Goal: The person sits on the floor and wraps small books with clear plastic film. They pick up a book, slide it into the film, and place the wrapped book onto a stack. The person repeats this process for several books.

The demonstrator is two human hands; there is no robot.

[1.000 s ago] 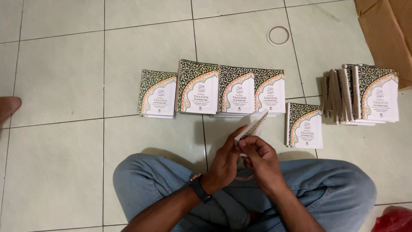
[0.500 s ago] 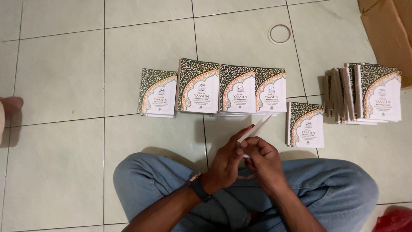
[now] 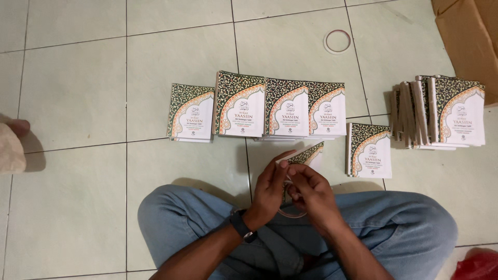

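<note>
I sit cross-legged in blue jeans on a pale tiled floor. My left hand, with a black wristwatch, and my right hand both grip one small booklet with a green patterned and white cover, held tilted over my lap. A thin rubber band hangs below my fingers. A row of matching booklets lies on the floor just ahead, one more booklet lies to the right, and a leaning stack of them stands at the far right.
A roll of tape lies on the tiles beyond the row. A cardboard box fills the top right corner. Another person's foot shows at the left edge. Something red sits at the bottom right.
The booklet in my hands has turned from nearly edge-on to show more of its cover and sits lower. The foot at the left has shifted slightly.
</note>
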